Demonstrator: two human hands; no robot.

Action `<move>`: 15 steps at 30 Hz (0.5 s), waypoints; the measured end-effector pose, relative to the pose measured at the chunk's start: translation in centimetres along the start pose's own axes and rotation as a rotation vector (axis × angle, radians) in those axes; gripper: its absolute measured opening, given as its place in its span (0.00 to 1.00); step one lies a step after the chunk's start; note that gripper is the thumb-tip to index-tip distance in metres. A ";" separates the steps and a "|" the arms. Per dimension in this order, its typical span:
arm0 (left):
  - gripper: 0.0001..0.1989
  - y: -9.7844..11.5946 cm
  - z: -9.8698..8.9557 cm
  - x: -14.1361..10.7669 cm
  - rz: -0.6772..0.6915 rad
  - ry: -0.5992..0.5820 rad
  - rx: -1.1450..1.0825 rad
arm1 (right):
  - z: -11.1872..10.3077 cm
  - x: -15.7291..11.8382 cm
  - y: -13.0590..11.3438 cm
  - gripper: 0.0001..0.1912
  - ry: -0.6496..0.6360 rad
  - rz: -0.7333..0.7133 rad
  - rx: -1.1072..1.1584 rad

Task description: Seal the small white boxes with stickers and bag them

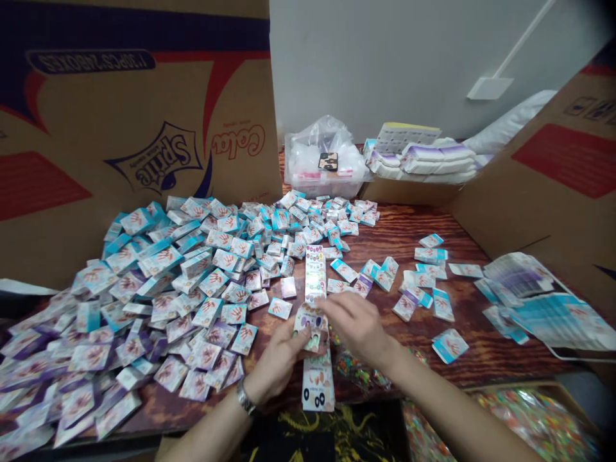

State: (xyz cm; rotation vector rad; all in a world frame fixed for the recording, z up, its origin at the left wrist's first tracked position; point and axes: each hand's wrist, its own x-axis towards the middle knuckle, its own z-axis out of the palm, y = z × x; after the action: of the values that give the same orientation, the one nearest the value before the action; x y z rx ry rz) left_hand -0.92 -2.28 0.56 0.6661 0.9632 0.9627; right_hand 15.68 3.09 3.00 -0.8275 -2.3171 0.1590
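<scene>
A long printed paper strip (316, 276) runs from the table down past its front edge, its lower end showing dark oval prints. My left hand (279, 359), with a metal watch on the wrist, holds a folded part of the strip between thumb and fingers. Over the strip's middle, my right hand (359, 324) has its fingers bent together at the fold; what they pinch is hidden. Left of my hands lies a large heap of small blue, purple and white boxes (212, 282).
Cardboard cartons (231, 128) stand left and right. Behind are a plastic-lined tub (327, 186) and an open box of flat packs (409, 192). Loose small boxes and a fan of flattened ones (558, 314) lie right. Cartons of colourful packets (524, 417) sit below the front edge.
</scene>
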 end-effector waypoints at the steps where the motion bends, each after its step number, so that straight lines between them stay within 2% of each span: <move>1: 0.12 0.1 0.1 0.1 -0.033 0.017 -0.117 | 0.2 -0.4 -0.4 0.12 -0.036 -0.087 -0.043; 4: 0.16 0.9 0.2 0.2 -0.071 -0.046 -0.319 | 0.6 -1.5 -1.4 0.13 -0.130 -0.227 -0.131; 7: 0.19 1.6 0.2 0.1 -0.089 -0.168 -0.370 | 0.9 -1.9 -1.1 0.13 -0.095 -0.295 -0.196; 9: 0.15 1.4 -0.1 0.2 -0.103 -0.189 -0.361 | 1.2 -1.9 -0.5 0.12 -0.068 -0.320 -0.188; 10: 0.13 1.1 -0.4 0.3 -0.097 -0.150 -0.339 | 1.4 -1.8 -0.1 0.12 -0.060 -0.288 -0.165; 11: 0.12 0.7 -0.8 0.4 -0.085 -0.061 -0.304 | 1.6 -1.8 0.3 0.12 -0.056 -0.217 -0.128; 13: 0.14 -0.4 -1.7 0.6 -0.057 0.234 -0.208 | 2.2 -1.9 1.1 0.11 -0.061 -0.008 -0.006; 15: 0.22 -1.4 -2.5 0.9 -0.062 0.493 -0.131 | 2.9 -2.3 1.7 0.10 -0.094 0.185 0.157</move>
State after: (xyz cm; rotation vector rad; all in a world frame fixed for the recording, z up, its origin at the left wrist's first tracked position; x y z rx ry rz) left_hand -2.46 -1.92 -2.05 0.2866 1.3299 1.1499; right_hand 16.02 3.34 -1.02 -0.9705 -2.2777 0.4637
